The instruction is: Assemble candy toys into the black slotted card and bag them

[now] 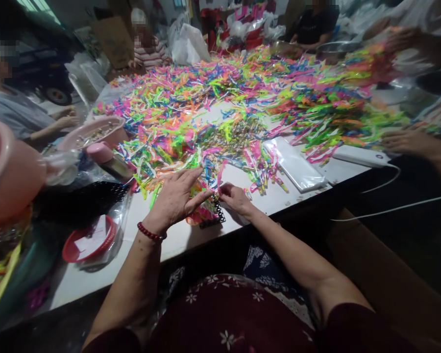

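My left hand (176, 196), with a dark red bead bracelet (151, 233) at the wrist, lies palm down with fingers stretched out and the thumb pointing right. Beneath it are pink and orange pieces on a small black openwork tray (216, 215), largely covered. Close by on the right, my right hand (237, 200) pinches a thin pink strip (221, 174) that stands up from the fingertips. What is at the strip's lower end is too small to make out. Just beyond both hands spreads a heap of bright coloured strips (172, 137) with small metallic-looking pieces (235, 137) among them.
Clear plastic bags (297, 166) and a white device (360, 156) with a cable lie to the right. On the left are a red basket (68, 250), a pink-lidded bottle (112, 162), a pink basin (121, 128) and a large pink tub (18, 181). Other people sit around the table.
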The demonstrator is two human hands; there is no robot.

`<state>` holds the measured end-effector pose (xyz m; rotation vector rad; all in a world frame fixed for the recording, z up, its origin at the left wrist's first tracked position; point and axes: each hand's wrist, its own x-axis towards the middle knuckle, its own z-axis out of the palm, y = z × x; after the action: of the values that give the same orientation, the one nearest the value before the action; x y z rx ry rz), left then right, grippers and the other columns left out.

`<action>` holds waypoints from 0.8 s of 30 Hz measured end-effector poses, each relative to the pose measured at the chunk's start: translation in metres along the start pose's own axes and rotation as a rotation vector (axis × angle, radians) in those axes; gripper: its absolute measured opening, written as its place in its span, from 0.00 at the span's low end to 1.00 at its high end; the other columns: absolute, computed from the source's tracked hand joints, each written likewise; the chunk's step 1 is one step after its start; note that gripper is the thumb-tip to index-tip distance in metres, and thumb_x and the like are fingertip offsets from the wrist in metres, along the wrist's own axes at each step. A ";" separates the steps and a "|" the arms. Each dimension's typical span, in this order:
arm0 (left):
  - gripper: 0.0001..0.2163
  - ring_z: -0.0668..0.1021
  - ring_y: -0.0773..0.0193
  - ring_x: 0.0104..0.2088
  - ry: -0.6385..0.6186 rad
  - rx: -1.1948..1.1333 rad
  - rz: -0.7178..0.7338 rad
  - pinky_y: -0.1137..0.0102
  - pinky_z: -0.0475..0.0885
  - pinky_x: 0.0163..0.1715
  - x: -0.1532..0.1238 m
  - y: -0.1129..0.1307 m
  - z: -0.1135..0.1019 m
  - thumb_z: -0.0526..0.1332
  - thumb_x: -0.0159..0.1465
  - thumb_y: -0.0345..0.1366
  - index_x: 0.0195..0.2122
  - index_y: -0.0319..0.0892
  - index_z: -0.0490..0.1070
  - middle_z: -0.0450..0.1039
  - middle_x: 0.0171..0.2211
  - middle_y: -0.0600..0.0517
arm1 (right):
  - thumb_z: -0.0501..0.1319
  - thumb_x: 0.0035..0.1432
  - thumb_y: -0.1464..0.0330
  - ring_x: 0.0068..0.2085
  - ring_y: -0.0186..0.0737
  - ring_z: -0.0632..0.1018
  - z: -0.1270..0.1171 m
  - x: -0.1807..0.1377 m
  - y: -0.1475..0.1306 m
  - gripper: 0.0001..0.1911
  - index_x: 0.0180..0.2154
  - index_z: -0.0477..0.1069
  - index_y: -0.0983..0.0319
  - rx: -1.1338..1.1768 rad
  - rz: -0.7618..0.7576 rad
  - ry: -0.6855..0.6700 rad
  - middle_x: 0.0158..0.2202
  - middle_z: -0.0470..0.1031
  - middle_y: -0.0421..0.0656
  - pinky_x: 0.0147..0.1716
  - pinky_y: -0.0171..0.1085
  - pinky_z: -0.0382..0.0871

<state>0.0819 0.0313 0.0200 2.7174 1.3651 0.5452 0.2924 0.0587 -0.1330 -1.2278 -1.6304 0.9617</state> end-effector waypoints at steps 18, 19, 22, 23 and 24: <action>0.30 0.65 0.51 0.64 -0.063 0.095 0.038 0.53 0.60 0.63 0.000 -0.007 0.003 0.45 0.71 0.56 0.67 0.44 0.60 0.63 0.66 0.47 | 0.63 0.63 0.69 0.38 0.39 0.76 -0.011 0.004 -0.015 0.05 0.41 0.72 0.61 -0.414 -0.092 -0.120 0.38 0.77 0.43 0.38 0.34 0.64; 0.30 0.65 0.51 0.64 -0.058 0.093 0.039 0.53 0.60 0.64 -0.001 -0.007 0.003 0.45 0.71 0.56 0.67 0.44 0.60 0.63 0.66 0.47 | 0.64 0.63 0.68 0.39 0.39 0.76 -0.022 0.005 -0.012 0.07 0.43 0.72 0.62 -0.414 -0.077 -0.067 0.40 0.77 0.44 0.39 0.35 0.66; 0.30 0.65 0.52 0.64 -0.044 0.079 0.051 0.54 0.60 0.64 -0.002 -0.007 0.003 0.46 0.71 0.56 0.67 0.44 0.60 0.63 0.66 0.47 | 0.65 0.62 0.66 0.46 0.46 0.75 -0.063 0.014 -0.002 0.13 0.46 0.70 0.65 -0.590 0.022 0.204 0.47 0.75 0.51 0.45 0.39 0.67; 0.30 0.65 0.52 0.64 -0.040 0.076 0.052 0.54 0.60 0.64 -0.002 -0.007 0.003 0.46 0.71 0.56 0.67 0.44 0.60 0.64 0.66 0.47 | 0.66 0.62 0.66 0.48 0.48 0.74 -0.076 0.019 0.001 0.15 0.47 0.69 0.66 -0.665 0.065 0.277 0.49 0.73 0.54 0.47 0.41 0.66; 0.30 0.65 0.51 0.64 -0.036 0.076 0.050 0.53 0.60 0.64 -0.002 -0.007 0.003 0.47 0.71 0.57 0.67 0.45 0.60 0.64 0.66 0.47 | 0.66 0.61 0.65 0.50 0.50 0.73 -0.088 0.024 0.004 0.18 0.49 0.68 0.68 -0.723 0.107 0.323 0.50 0.72 0.57 0.48 0.42 0.65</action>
<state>0.0766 0.0345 0.0156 2.8134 1.3398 0.4538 0.3720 0.0903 -0.1026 -1.8502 -1.7065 0.1850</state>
